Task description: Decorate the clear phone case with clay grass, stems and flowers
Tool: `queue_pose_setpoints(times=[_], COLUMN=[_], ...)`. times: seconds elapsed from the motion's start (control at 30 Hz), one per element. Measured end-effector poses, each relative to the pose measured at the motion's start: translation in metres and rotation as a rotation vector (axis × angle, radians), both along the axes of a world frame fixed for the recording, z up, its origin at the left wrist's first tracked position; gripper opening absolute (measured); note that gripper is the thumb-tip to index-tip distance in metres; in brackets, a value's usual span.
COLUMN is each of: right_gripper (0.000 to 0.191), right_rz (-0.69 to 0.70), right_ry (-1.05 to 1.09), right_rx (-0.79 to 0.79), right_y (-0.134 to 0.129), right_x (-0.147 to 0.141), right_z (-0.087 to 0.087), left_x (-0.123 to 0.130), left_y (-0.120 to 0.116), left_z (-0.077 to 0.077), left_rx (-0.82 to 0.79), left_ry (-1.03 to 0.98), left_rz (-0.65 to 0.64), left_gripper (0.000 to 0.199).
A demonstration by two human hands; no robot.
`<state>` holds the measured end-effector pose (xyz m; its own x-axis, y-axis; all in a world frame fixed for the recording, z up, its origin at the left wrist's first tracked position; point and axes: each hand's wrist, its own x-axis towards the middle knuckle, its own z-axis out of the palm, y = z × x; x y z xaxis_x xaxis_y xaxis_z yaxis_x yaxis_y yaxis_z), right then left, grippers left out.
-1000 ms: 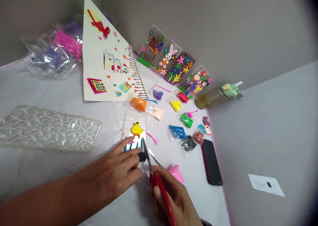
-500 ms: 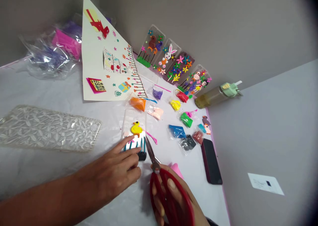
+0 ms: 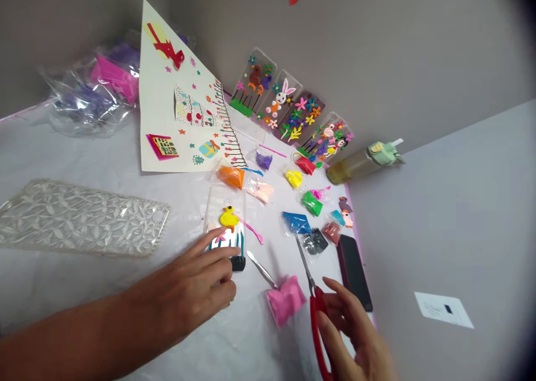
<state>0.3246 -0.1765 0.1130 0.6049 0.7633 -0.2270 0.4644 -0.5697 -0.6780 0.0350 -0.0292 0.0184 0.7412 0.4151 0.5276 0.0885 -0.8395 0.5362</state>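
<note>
My left hand rests with fingers spread on the lower part of a clear phone case. A yellow clay duck sits on this case, above dark teal stems and a black clay strip that my fingers partly cover. My right hand, at the lower right, holds red-handled scissors, their blades pointing away from me toward the blue clay packet. Between my hands lie a metal tool with a flattened tip and a pink clay packet.
Several small clay packets lie beyond my hands, with a dark phone at the table's right edge. A textured clear case is at left. Decorated cases, a bottle and a decorated card stand at the back.
My right hand has carried the scissors rightward, away from the phone case, uncovering the metal tool and the pink packet. My left hand stays almost in place.
</note>
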Motion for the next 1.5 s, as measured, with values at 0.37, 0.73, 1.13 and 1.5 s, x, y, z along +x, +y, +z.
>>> queue_pose_setpoints(times=[0.37,0.73,1.13,1.5], right_gripper=[0.04,0.022,0.036,0.039], right_rz=[0.238,0.167,0.206,0.097], right_ry=[-0.569,-0.747,-0.611,-0.428], right_rx=[-0.181,-0.303,-0.44,-0.413], right_y=[-0.021,0.134,0.188,0.181], right_x=[0.045,0.165,0.215,0.23], right_z=[-0.023,0.022,-0.009,-0.013], left_x=[-0.01,-0.013,-0.012,-0.013], left_y=[0.009,0.017,0.018,0.018], left_z=[0.015,0.034,0.023,0.024], left_rx=[-0.453,-0.915,-0.886,-0.872], left_ry=[-0.045,-0.035,-0.019,-0.022], left_rz=[-0.112,-0.062,-0.119,-0.114], left_gripper=[0.016,0.018,0.016,0.015])
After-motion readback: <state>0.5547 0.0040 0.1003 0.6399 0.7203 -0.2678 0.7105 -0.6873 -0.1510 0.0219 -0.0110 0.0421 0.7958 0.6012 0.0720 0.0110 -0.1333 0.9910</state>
